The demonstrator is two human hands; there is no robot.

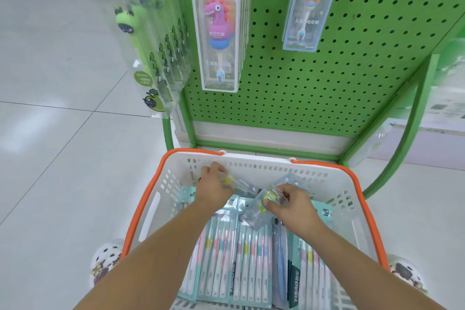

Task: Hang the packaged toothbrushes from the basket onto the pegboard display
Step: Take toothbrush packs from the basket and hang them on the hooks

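- A white basket (pixel 254 162) with orange handles filled the lower middle of the frame, standing on the pale tiled floor (pixel 63 133) just in front of the green pegboard (pixel 352 58).
- Both forearms reached up from the bottom edge into the basket.
- The left hand (pixel 214 187), left of centre, had its fingers (pixel 218 168) curled and pinching a clear toothbrush pack (pixel 241 184) with yellow showing inside, near the basket's far wall.
- The right hand (pixel 292 202), right of centre, had its fingers (pixel 273 205) pressed on a second clear pack (pixel 259 211), also with a yellow piece inside, tilted above the stock below.
- Flat packs of toothbrushes (pixel 236 259) with teal card backs lay side by side on the basket floor, in the lower part of the frame.
- On the pegboard in the upper middle, a row of boxed purple dinosaur toothbrushes (pixel 219 40) hung from a hook.
- To the upper right of it hung a blue box with a yellow duck toothbrush (pixel 308 2).
- At the upper left, clear packs of green toothbrushes (pixel 151 45) hung off the board's left edge.
- A patterned shoe (pixel 104 263) showed at each lower side of the basket.
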